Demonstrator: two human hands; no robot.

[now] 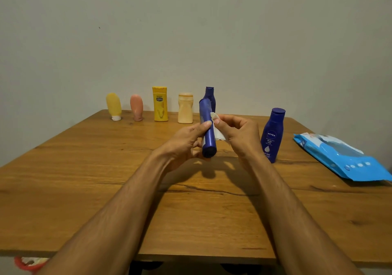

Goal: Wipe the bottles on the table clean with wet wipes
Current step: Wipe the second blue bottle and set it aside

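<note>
Head view: your left hand (186, 141) grips the dark blue bottle (207, 129) above the wooden table (106, 168), base toward you. Your right hand (237, 134) pinches a white wet wipe (218, 129) against its side. Rotate the bottle steadily; wipe its full length.

Both hands (left (186, 141), right (239, 134)) hold blue bottle (207, 130), wipe (217, 129) pressed against it.

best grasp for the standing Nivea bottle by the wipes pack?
Likely the waist of the Nivea bottle, below its cap, fingers wrapping in from the near side. It stands upright and narrows there. The wipes pack lies to its right and the right hand is close on its left.
</note>
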